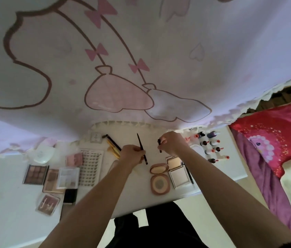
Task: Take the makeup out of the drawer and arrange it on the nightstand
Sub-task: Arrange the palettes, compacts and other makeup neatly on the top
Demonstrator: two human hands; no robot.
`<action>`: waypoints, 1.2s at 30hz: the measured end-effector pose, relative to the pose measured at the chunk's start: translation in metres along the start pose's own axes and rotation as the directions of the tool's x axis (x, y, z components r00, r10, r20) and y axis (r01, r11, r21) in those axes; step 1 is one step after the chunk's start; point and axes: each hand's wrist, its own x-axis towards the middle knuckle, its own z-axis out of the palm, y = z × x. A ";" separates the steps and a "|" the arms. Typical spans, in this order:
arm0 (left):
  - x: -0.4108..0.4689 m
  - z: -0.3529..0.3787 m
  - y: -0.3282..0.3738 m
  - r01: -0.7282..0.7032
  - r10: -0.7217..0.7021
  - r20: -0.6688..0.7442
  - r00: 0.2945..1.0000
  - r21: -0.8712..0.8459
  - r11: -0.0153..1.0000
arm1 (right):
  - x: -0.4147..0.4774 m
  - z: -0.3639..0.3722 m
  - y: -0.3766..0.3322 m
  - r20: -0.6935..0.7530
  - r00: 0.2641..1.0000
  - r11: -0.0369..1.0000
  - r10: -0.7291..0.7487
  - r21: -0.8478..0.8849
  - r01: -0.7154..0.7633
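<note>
- The left hand (132,155) is curled around a long dark pencil (142,149), gripping near its lower end. The tip points up and away from the person, probably so that the point touches nothing.
- The right hand (170,142), just beside the left, pinches a short dark piece (159,146) between fingertips and thumb. It looks like the pencil's cap, but blur leaves that unsure.
- Both hands hover over the bare middle of the nightstand (137,196). This reads as capping or checking the pencil before it is laid down.
- Just beyond the left hand lie other pencils (113,145), slanted side by side. That is the likely spot for this one, like kept with like.
- Further out to the left hand's outer side sit a lash tray (92,167) and flat eyeshadow palettes (51,179). They lie close together and face up, so the colours can be read.
- Just under the right hand, nearer the person, are an open round compact (159,178) and an open square compact (176,170), which touch or nearly touch.
- On the right hand's outer side small lipsticks (211,145) lie in short rows, again grouped by kind.
- The drawer is not in view, so what remains inside it cannot be told. With this much laid out, the task seems well along.
- A printed cloth (141,51) hangs behind the nightstand, beyond both hands.
</note>
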 end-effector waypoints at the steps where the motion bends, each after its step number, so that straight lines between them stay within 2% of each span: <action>1: 0.003 0.003 -0.001 -0.001 0.001 -0.005 1.000 0.061 0.998 | 0.005 0.004 0.000 0.030 0.999 1.000 0.016 -0.022 -0.016; 4: 0.008 0.009 -0.006 0.001 -0.003 0.009 1.000 0.233 0.972 | 0.016 0.015 0.003 0.093 0.994 0.998 0.057 -0.012 -0.057; 8: 0.002 0.009 -0.010 -0.001 -0.019 0.051 0.999 0.359 0.933 | 0.023 0.026 0.004 0.130 0.991 0.997 -0.011 -0.080 0.022; 18: 0.000 0.004 -0.013 -0.067 0.022 0.121 0.992 0.385 0.920 | 0.030 0.032 0.000 0.166 0.986 0.995 -0.018 -0.094 0.034; 21: -0.007 -0.007 -0.009 -0.110 0.087 0.076 0.993 0.380 0.918 | 0.026 0.026 -0.005 0.124 0.992 0.994 -0.023 -0.101 0.036; 24: -0.017 -0.030 -0.009 -0.219 0.260 -0.011 0.966 0.500 0.838 | 0.016 0.019 -0.016 0.024 0.998 0.997 -0.055 -0.052 0.057; 26: -0.024 -0.048 -0.015 -0.275 0.348 -0.015 0.937 0.584 0.764 | 0.009 0.019 -0.027 -0.004 0.998 0.998 -0.068 -0.002 0.068; 28: -0.025 -0.063 -0.029 -0.295 0.370 0.030 0.928 0.664 0.687 | 0.004 0.026 -0.039 0.001 0.996 0.996 -0.088 0.026 0.088; 31: -0.024 -0.079 -0.060 -0.261 0.282 0.123 0.951 0.809 0.527 | -0.004 0.046 -0.057 0.065 0.990 0.992 -0.127 -0.014 0.128; 33: -0.029 -0.089 -0.075 -0.239 0.274 0.103 0.956 0.817 0.525 | -0.008 0.062 -0.065 0.101 0.985 0.989 -0.140 -0.026 0.143; 36: -0.035 -0.104 -0.089 -0.275 0.343 0.090 0.935 0.795 0.540 | -0.009 0.084 -0.075 0.083 0.982 0.983 -0.171 -0.052 0.175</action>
